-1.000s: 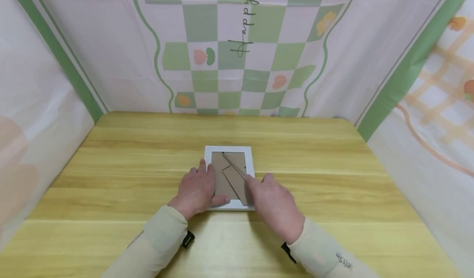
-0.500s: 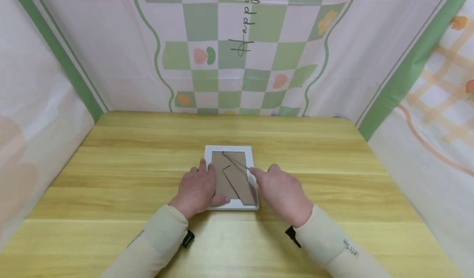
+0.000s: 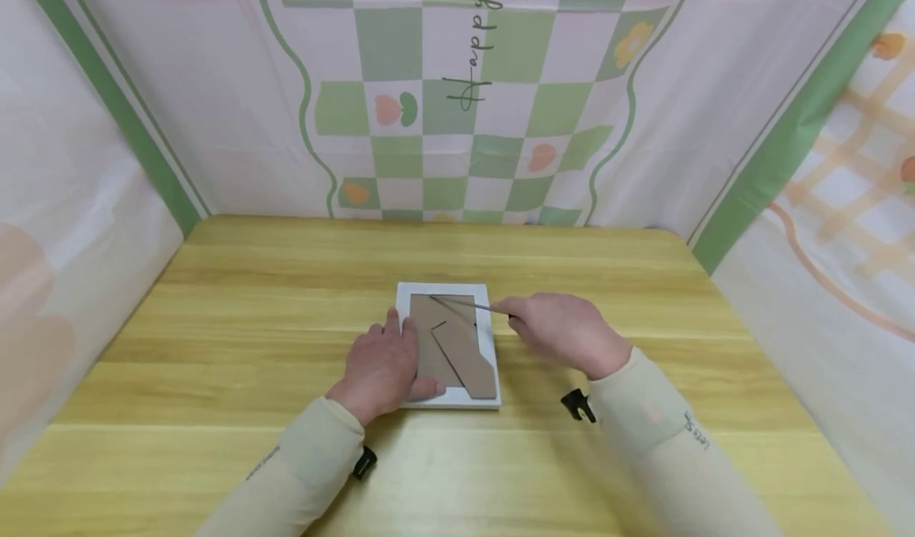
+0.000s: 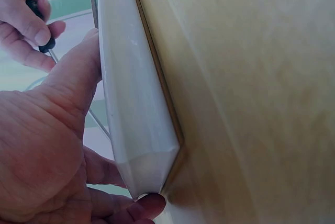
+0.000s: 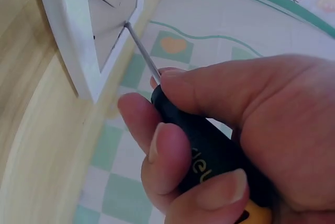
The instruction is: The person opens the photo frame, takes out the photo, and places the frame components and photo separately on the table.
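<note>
A white picture frame (image 3: 443, 287) lies face down on the table, its brown backing board (image 3: 423, 312) and stand leg (image 3: 461, 350) showing. My left hand (image 3: 379, 370) holds the frame at its near left corner, thumb along the near rail and fingers at the left side. My right hand (image 3: 561, 326) grips a screwdriver by its black and yellow handle (image 5: 222, 153). Its thin metal shaft (image 3: 468, 303) reaches left over the board, with the tip at the far inner edge of the frame. One small dark tab (image 5: 94, 37) shows at the board's right edge.
The wood-grain table (image 3: 286, 283) spreads around the frame. Behind it hangs a checked green and white curtain (image 3: 446, 148), and more printed cloth (image 3: 801, 299) closes off both sides. A black strap piece (image 3: 577, 404) hangs by the right sleeve.
My right hand has swung away and to the right, turning the screwdriver shaft from a steep slant to nearly level across the frame. Its tip stays at the far edge; my left hand stays put.
</note>
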